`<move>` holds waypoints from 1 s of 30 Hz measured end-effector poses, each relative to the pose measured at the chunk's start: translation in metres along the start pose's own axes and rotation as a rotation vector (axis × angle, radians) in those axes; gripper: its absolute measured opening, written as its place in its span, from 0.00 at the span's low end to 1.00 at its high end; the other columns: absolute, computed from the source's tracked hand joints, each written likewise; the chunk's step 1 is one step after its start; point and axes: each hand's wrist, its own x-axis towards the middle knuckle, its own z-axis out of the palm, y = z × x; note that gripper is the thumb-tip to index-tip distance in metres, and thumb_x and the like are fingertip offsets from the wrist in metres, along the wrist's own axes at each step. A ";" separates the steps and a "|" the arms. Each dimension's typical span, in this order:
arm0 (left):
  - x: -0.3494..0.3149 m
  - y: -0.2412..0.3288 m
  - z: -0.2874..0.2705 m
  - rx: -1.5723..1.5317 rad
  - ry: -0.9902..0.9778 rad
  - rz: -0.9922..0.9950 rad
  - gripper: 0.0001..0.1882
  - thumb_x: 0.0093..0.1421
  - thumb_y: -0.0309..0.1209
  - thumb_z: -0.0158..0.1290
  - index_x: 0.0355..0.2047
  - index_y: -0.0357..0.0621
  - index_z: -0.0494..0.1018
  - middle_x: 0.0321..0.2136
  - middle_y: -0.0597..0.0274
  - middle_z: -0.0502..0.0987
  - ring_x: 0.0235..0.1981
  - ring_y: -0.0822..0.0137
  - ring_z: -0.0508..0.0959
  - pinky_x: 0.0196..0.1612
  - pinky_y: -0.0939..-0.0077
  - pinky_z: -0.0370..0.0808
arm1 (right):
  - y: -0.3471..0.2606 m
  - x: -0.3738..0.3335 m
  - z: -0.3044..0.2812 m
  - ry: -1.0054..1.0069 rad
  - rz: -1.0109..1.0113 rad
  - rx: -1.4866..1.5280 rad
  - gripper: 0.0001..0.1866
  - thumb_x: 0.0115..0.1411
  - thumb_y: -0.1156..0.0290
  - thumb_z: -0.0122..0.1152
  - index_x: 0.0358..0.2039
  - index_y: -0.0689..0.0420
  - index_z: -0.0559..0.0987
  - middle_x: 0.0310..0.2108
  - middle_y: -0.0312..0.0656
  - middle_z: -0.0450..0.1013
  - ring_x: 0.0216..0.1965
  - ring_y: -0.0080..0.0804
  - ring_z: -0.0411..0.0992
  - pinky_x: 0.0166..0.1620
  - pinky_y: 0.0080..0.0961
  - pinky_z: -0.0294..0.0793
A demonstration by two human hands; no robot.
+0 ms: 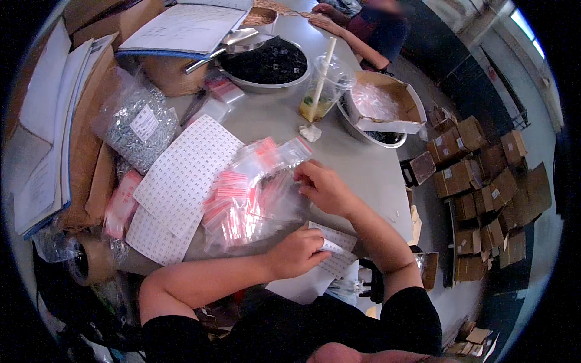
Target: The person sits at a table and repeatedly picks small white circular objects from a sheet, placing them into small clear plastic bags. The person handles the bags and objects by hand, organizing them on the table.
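Label sheet and zip bags at the near edge of the tabletop, with both my hands. My left hand grasps a printed label sheet, fingers on top and the thumb along a bent-over fold; the sheet lies at the near edge, toward the right corner, its pale lower part reaching beyond that edge toward my lap. My right hand is held with fingers curled and thumb close to the forefinger, beside the heap of zip bags; whether anything is pinched between the tips I cannot tell. The heap spreads inward from the near edge, between my right hand and two flat label sheets.

Handling, as I judge it: the label sheet should be light and limp, easily creased, and best held by its margin, close to the fold, so that the free part does not flop. The bags look thin, glossy and nearly weightless; they will likely slide over one another and cling in layers. Their red-striped mouths, probably the stiffest part, offer the surest pinch, one side at a time. Neither thing seems fragile to pressure, though a hard squeeze would probably wrinkle both.
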 end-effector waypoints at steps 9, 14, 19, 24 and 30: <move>-0.001 -0.001 0.001 0.008 0.012 0.041 0.12 0.56 0.30 0.55 0.21 0.35 0.68 0.26 0.48 0.70 0.32 0.48 0.73 0.42 0.58 0.69 | 0.015 -0.004 -0.044 0.033 0.206 -0.241 0.14 0.46 0.77 0.63 0.36 0.59 0.72 0.30 0.48 0.71 0.34 0.44 0.73 0.37 0.35 0.72; -0.002 -0.002 0.004 0.016 0.039 0.048 0.12 0.55 0.30 0.56 0.21 0.35 0.68 0.26 0.48 0.71 0.32 0.48 0.73 0.42 0.58 0.69 | 0.002 0.001 -0.032 -0.163 0.160 -0.068 0.14 0.47 0.77 0.64 0.35 0.61 0.72 0.29 0.45 0.73 0.32 0.39 0.73 0.37 0.34 0.72; -0.001 -0.003 0.003 0.007 0.051 0.055 0.14 0.55 0.32 0.57 0.21 0.37 0.67 0.27 0.49 0.71 0.31 0.47 0.73 0.39 0.56 0.70 | 0.001 0.005 -0.012 -0.106 0.105 -0.218 0.11 0.49 0.76 0.62 0.33 0.61 0.71 0.30 0.47 0.74 0.32 0.48 0.72 0.38 0.37 0.71; -0.002 -0.005 0.005 0.034 0.044 0.050 0.14 0.54 0.33 0.58 0.22 0.38 0.68 0.29 0.49 0.72 0.32 0.46 0.73 0.38 0.56 0.70 | 0.002 0.000 -0.036 -0.075 0.127 -0.356 0.07 0.52 0.75 0.60 0.30 0.60 0.72 0.35 0.47 0.72 0.39 0.47 0.70 0.44 0.37 0.69; -0.003 -0.007 0.008 0.021 0.058 0.044 0.12 0.53 0.32 0.59 0.25 0.38 0.70 0.30 0.48 0.73 0.33 0.46 0.74 0.40 0.57 0.70 | 0.008 0.000 -0.010 -0.127 -0.148 -0.385 0.06 0.52 0.72 0.62 0.28 0.59 0.74 0.39 0.47 0.69 0.45 0.48 0.67 0.50 0.40 0.66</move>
